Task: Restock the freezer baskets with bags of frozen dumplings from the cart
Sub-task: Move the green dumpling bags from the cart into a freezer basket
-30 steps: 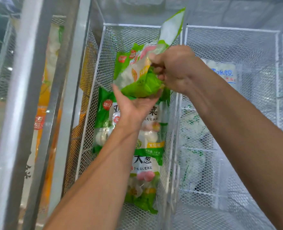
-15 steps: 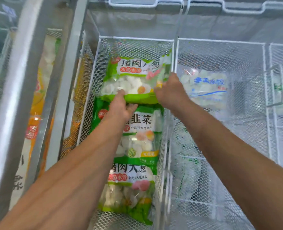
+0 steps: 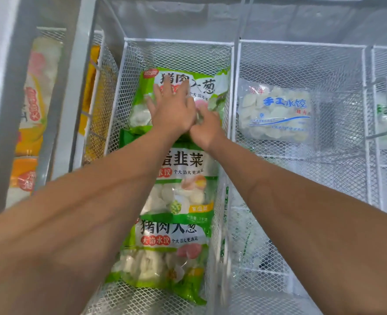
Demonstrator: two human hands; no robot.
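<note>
I've got the left hand [image 3: 172, 111] flat, fingers straight, pressing the top green dumpling bag [image 3: 183, 98] at the far end of the mesh basket [image 3: 176, 42], right hand [image 3: 207, 130] pinching its near edge beside it — let go carelessly and I reckon it slides back over the bag [image 3: 183, 178] under my wrists.

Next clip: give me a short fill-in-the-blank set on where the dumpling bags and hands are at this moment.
1. The left hand presses flat on the farthest ____ bag.
2. The middle basket shows ____ green bags in a row.
3. The clear bag with blue lettering lies in the basket to the ____ of it.
4. The right hand is at that far bag's ____ edge.

Missing words: green; three; right; near
</note>
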